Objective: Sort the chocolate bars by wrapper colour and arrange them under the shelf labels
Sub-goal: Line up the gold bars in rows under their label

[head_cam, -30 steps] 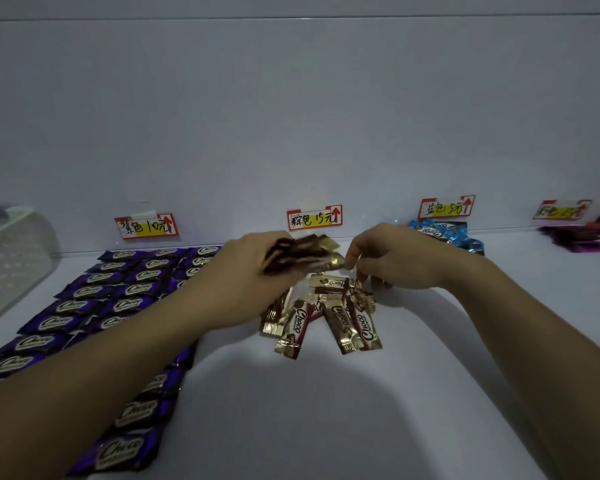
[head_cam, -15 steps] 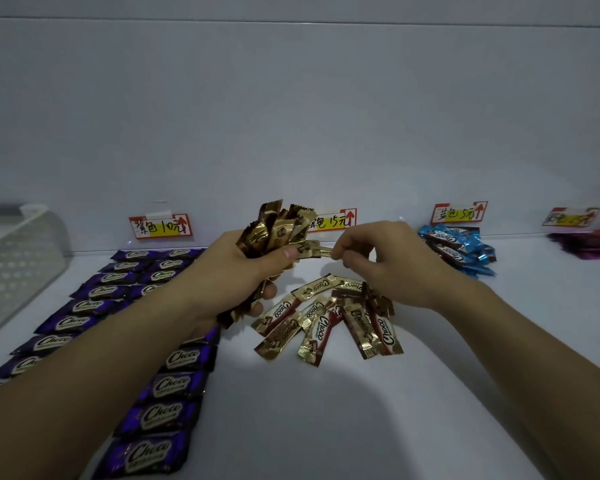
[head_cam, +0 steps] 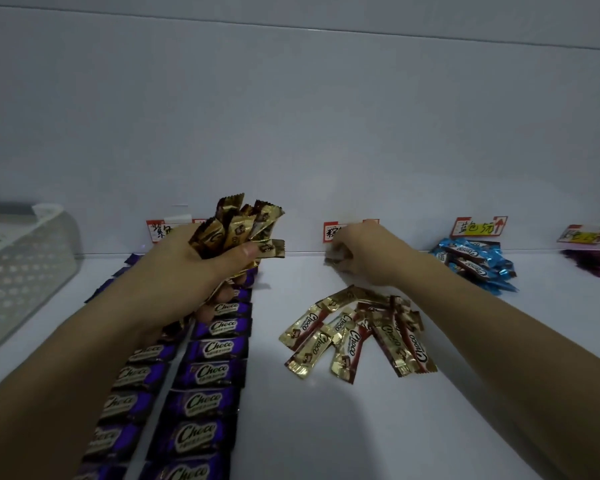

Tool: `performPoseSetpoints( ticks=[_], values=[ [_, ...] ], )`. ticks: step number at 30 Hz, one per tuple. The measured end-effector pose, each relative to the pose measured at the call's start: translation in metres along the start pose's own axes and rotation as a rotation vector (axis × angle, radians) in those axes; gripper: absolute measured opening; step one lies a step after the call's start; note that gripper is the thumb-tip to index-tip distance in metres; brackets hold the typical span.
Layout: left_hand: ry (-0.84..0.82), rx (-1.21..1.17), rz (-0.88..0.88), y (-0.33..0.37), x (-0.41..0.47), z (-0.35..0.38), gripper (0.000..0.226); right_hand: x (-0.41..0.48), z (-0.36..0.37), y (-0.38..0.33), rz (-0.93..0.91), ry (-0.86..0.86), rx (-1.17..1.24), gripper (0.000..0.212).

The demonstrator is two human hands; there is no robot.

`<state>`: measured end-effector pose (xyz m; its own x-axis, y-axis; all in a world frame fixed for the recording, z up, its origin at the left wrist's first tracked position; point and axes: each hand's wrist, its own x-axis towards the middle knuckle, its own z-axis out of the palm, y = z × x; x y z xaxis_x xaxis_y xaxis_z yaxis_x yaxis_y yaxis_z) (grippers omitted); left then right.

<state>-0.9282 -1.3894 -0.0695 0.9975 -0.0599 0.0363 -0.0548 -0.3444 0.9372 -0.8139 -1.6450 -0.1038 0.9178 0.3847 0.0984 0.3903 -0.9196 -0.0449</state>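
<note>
Head view: left grip (head_cam: 184,271) clutches a gold bar bunch (head_cam: 238,226); right grip (head_cam: 371,254) pinches one gold bar (head_cam: 335,255).

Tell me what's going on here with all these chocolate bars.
A person is sorting Choco bars on a white shelf. The left hand grips a bunch of gold bars; the right hand pinches what looks like a single bar under the middle label. Loose gold bars lie fanned in front of it, purple bars sit in rows at left, blue bars piled at right.
</note>
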Motion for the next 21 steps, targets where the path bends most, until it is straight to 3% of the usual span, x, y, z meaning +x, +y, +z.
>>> performPoseSetpoints(
  ticks=[2, 4, 8, 14, 16, 18, 21],
  values=[
    [-0.016, 0.062, 0.013, -0.005, 0.001, -0.005, 0.030, -0.001, 0.000, -0.006, -0.024, 0.028, 0.032, 0.021],
    [-0.024, 0.102, 0.023, -0.008, 0.002, -0.009, 0.034, -0.005, -0.002, -0.014, -0.020, 0.109, 0.209, 0.023],
    [-0.009, 0.117, 0.012, -0.011, 0.003, -0.013, 0.032, 0.002, -0.004, -0.033, 0.139, 0.223, 0.489, 0.009],
    [0.027, 0.146, -0.007, -0.019, 0.005, -0.016, 0.031, 0.000, 0.018, -0.039, 0.296, 0.192, 0.287, 0.019],
    [0.028, 0.141, -0.010, -0.018, 0.005, -0.015, 0.029, -0.004, 0.016, -0.033, 0.256, 0.214, 0.335, 0.026],
    [0.017, 0.127, -0.015, -0.017, 0.006, -0.015, 0.029, -0.011, 0.011, -0.028, 0.124, 0.223, 0.340, 0.016],
    [-0.008, 0.051, -0.053, -0.015, 0.005, -0.013, 0.029, -0.017, 0.013, -0.025, -0.074, 0.087, 0.247, 0.020]
  ],
)
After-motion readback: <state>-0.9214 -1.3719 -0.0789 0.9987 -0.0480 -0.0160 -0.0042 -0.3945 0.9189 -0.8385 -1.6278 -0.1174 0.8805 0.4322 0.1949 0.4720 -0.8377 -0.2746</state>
